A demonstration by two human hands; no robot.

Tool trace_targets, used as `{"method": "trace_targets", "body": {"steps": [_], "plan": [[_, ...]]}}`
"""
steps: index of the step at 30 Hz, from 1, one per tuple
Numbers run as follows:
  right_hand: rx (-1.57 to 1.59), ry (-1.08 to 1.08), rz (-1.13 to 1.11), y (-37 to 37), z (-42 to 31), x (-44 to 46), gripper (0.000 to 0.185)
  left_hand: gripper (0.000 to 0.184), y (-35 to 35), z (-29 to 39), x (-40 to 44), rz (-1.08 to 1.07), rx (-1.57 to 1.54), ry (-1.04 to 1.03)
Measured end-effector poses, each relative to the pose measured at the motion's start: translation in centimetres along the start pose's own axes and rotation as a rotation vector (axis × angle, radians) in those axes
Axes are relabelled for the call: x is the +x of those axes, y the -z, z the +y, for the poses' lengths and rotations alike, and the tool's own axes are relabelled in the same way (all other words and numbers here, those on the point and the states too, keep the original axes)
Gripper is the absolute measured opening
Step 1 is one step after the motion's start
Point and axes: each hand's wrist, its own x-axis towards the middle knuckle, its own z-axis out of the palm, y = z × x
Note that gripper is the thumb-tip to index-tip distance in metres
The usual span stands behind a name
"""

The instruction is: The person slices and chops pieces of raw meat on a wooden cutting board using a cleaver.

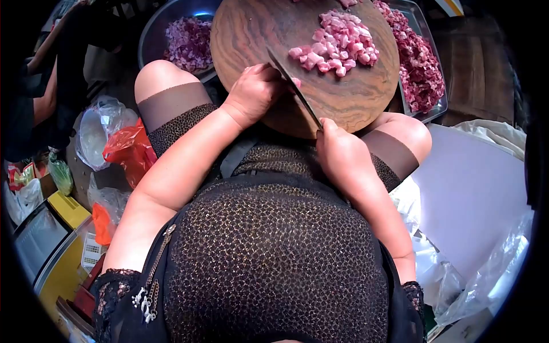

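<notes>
The right hand (343, 147) is closed around the handle end of a long, thin knife (297, 91). The left hand (256, 94) has its fingers bent in close to the blade, near a pink bit of meat (296, 83). I cannot tell if those fingers pinch it, because the blade is in the way.

The knife slants over the low part of a big round wood board (246, 40), at the top middle of the frame. Its tip points to the upper left. A pile of small pink meat lumps (340, 46) sits on the board, up and to the right of the knife.

At the upper left of the board is a round metal bowl (150, 37) with dark pink chopped bits (189, 43) in it. At the upper right is a tray (441, 108) full of red chopped meat (423, 74). A red bag (130, 150) is at the left. Part of another person (44, 103) shows at the upper left.
</notes>
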Motion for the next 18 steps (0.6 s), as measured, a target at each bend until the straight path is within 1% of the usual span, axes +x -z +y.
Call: {"method": "trace_targets", "body": {"steps": [1,3,5,6,7,8,9,11,12,13,15,16,17,18], "plan": [[-0.035,-0.012,-0.074,0.6,-0.3,0.4,0.016,0.027,-0.1,0.2,0.2,0.071,0.012,-0.015],[-0.019,-0.011,-0.074,0.2,-0.3,2.2,0.015,0.027,-0.2,0.3,0.2,0.059,0.006,-0.022],[0.021,0.109,0.002,-1.2,0.4,4.9,0.016,0.032,-0.6,0.5,-0.2,0.068,0.04,0.013],[0.022,0.135,0.068,-1.6,0.2,6.8,0.018,0.032,-0.7,0.2,-0.4,0.068,0.041,0.013],[0.022,0.163,0.133,-1.9,0.0,8.8,0.019,0.039,-0.8,-0.1,-0.8,0.0,0.041,0.01],[0.016,0.113,0.077,-1.6,-0.1,10.8,0.02,0.046,-0.7,-0.3,-1.0,-0.067,0.044,0.009],[0.006,0.069,0.025,-1.0,-0.4,12.5,0.022,0.046,-0.3,-0.3,-1.0,-0.058,0.055,0.01],[-0.037,0.09,0.209,-0.9,0.0,13.3,0.022,0.065,0.5,-0.5,-0.6,-0.056,-0.287,0.163],[-0.079,0.056,0.254,-0.9,0.2,13.3,0.023,0.077,2.0,0.9,-0.4,-0.003,-0.346,0.382],[-0.055,0.09,0.348,-0.1,-0.1,11.9,0.022,0.081,2.0,0.6,-1.3,0.103,-0.206,0.393],[0.052,0.077,0.282,1.0,-0.1,9.1,0.021,0.083,2.9,-0.3,-2.6,0.092,-0.096,0.402],[0.108,0.068,0.235,1.3,0.0,7.5,0.02,0.071,3.7,0.0,-2.6,0.104,-0.094,0.404],[0.161,0.06,0.191,1.6,0.0,5.9,0.019,0.071,3.9,0.1,-2.8,0.109,-0.089,0.402],[0.172,0.062,0.167,1.6,0.1,4.4,0.018,0.06,4.2,0.1,-3.0,0.098,-0.033,0.394]]}}
